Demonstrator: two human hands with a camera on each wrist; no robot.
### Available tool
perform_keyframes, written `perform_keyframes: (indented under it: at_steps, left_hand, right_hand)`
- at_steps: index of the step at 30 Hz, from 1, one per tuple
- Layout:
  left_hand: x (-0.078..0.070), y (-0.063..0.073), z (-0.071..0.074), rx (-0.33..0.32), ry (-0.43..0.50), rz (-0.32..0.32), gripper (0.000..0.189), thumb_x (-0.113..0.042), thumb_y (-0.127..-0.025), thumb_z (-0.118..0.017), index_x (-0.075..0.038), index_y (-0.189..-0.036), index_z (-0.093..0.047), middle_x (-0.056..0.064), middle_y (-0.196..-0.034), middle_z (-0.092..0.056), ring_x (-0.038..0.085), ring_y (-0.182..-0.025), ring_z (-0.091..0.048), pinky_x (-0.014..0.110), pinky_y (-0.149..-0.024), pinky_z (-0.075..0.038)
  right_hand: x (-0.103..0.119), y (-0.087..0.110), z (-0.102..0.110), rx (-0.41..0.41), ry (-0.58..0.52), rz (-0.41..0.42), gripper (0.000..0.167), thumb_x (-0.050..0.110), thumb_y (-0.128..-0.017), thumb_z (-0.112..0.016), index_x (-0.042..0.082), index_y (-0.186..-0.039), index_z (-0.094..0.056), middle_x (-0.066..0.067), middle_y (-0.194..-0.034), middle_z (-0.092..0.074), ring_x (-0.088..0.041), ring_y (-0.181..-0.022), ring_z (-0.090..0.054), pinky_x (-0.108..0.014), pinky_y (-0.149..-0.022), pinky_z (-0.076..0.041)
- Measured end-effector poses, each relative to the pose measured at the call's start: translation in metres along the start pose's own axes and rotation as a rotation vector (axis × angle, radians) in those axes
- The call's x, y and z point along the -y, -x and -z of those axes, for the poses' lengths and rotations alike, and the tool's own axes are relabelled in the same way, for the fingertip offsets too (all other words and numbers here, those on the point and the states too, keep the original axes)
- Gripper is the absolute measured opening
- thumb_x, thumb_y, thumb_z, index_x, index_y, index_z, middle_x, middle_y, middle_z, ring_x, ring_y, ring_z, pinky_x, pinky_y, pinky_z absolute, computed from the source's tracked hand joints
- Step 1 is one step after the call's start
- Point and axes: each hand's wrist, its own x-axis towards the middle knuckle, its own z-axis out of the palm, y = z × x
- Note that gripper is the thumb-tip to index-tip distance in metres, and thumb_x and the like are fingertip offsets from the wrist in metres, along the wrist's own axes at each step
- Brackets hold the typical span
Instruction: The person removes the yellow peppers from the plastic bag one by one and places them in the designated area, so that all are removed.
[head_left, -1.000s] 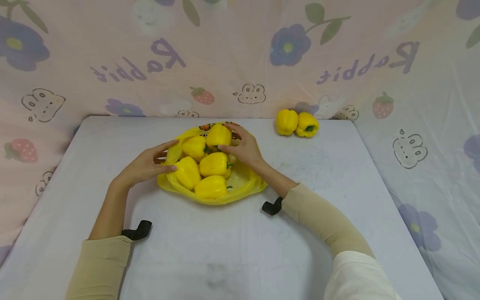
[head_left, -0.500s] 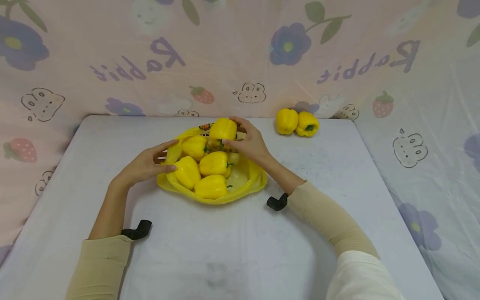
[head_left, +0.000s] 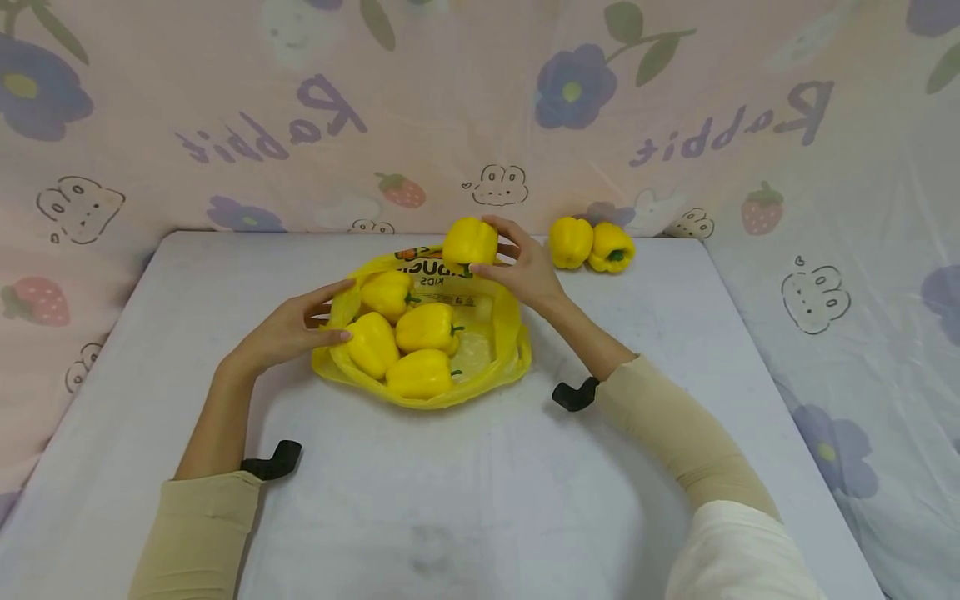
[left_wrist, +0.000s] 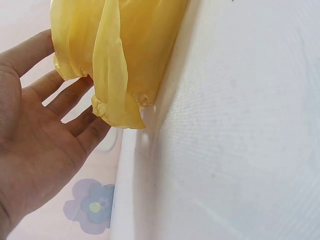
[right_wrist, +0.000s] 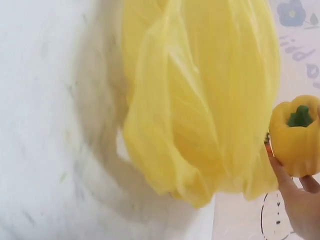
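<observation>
on the head view i find the right hand (head_left: 532, 271) grasping one yellow pepper (head_left: 470, 240), thumb low and fingers at its right side. the pepper is held up over the far rim of the yellow plastic bag (head_left: 512, 333); the right wrist view presents its green stem (right_wrist: 300, 117) toward my camera. i note the left hand (head_left: 285, 333) unclenched, fingers and thumb extended, touching the bag's left side. inside the bag, at least four further peppers (head_left: 424, 327) lie bunched toward the left. two loose peppers (head_left: 571, 242), touching each other, rest near the back edge of the white table (head_left: 480, 500), right of the held one. a patterned cloth (head_left: 450, 83) hangs behind.
</observation>
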Motion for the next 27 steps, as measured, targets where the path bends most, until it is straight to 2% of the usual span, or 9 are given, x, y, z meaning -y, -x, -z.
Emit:
perform_keyframes:
  at_steps: [4,11,17,22,27]
  left_hand:
    - [0.001,0.001,0.000,-0.005,0.002,0.012,0.079,-0.028,-0.092,-0.073,-0.023,-0.158,-0.030,0.011,-0.161,-0.027,0.044,-0.140,-0.035,0.062,-0.109,-0.035]
    - [0.002,0.001,0.000,-0.006,-0.015,0.019,0.080,-0.029,-0.092,-0.073,-0.023,-0.158,-0.029,0.012,-0.161,-0.027,0.045,-0.139,-0.035,0.063,-0.109,-0.034]
    - [0.002,0.001,0.000,-0.010,-0.001,0.020,0.080,-0.029,-0.092,-0.074,-0.023,-0.158,-0.030,0.011,-0.162,-0.027,0.044,-0.140,-0.035,0.062,-0.109,-0.035]
    - [0.003,0.001,0.000,-0.014,0.005,0.015,0.078,-0.027,-0.092,-0.074,-0.023,-0.157,-0.031,0.011,-0.161,-0.028,0.044,-0.140,-0.035,0.062,-0.110,-0.034]
    - [0.005,0.001,-0.001,-0.001,0.020,0.004,0.079,-0.026,-0.092,-0.073,-0.021,-0.158,-0.030,0.011,-0.162,-0.027,0.045,-0.140,-0.035,0.061,-0.110,-0.034]
  right_hand:
    - [-0.003,0.000,0.009,0.005,-0.021,0.004,0.071,0.010,-0.084,-0.080,0.017,-0.147,-0.047,-0.004,-0.145,-0.047,-0.028,-0.120,-0.056,-0.037,-0.092,-0.056]
    - [-0.003,0.003,0.025,-0.014,0.029,-0.026,0.071,0.013,-0.085,-0.079,0.018,-0.148,-0.047,-0.004,-0.147,-0.045,-0.029,-0.123,-0.054,-0.041,-0.093,-0.055]
    - [-0.001,0.004,0.039,-0.016,0.032,-0.012,0.072,0.009,-0.086,-0.078,0.013,-0.149,-0.045,-0.007,-0.146,-0.046,-0.031,-0.124,-0.054,-0.040,-0.094,-0.055]
    - [-0.004,0.004,0.050,-0.025,0.057,-0.026,0.073,0.012,-0.085,-0.079,0.017,-0.149,-0.045,-0.006,-0.147,-0.044,-0.029,-0.125,-0.052,-0.037,-0.095,-0.054]
    - [-0.010,0.004,0.064,-0.033,0.082,-0.058,0.074,0.013,-0.085,-0.080,0.017,-0.150,-0.044,-0.006,-0.148,-0.043,-0.029,-0.127,-0.050,-0.040,-0.100,-0.051]
